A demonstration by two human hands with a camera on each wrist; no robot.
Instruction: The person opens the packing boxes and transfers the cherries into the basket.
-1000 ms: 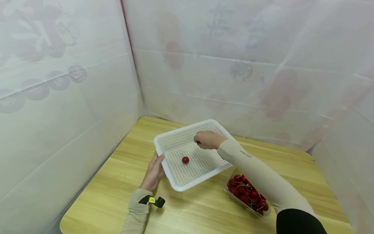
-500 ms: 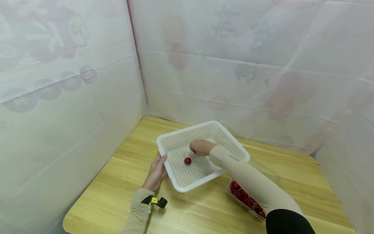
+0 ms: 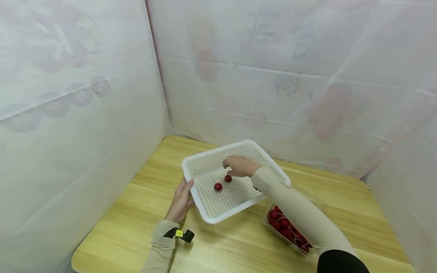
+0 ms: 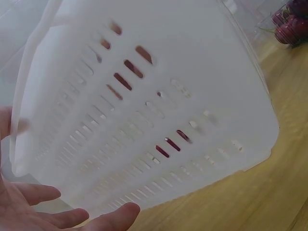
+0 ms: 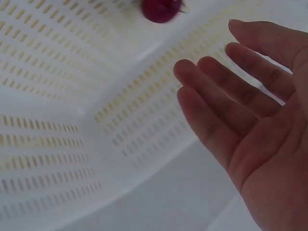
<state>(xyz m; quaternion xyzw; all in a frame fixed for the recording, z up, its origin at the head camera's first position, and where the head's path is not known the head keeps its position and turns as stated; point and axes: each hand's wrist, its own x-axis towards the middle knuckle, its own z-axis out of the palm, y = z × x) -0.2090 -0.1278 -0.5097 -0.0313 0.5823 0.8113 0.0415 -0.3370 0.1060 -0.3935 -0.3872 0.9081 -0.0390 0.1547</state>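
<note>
A white perforated basket [image 3: 205,218] stands on the table, two cherries on its floor: one [image 3: 218,187] nearer the left side, another [image 3: 228,178] just below my right hand [image 3: 240,166]. My right hand hovers inside the basket, its fingers spread and holding nothing in the right wrist view, where one cherry [image 5: 161,9] shows at the top. My left hand [image 3: 179,203] holds the basket's left side, thumb on the rim and fingers beneath the outer wall. In the left wrist view those fingers [image 4: 113,219] lie by the basket wall [image 4: 211,62].
A clear plastic box of cherries [image 3: 286,227] stands on the wooden table [image 3: 136,223] to the right of the basket, partly under my right forearm. White printed sheets [image 3: 273,94] hang behind and at both sides of the table.
My right hand dipped into the basket, let go of a cherry and rose a little with its fingers opened. A second cherry now lies there. My left hand keeps its hold.
</note>
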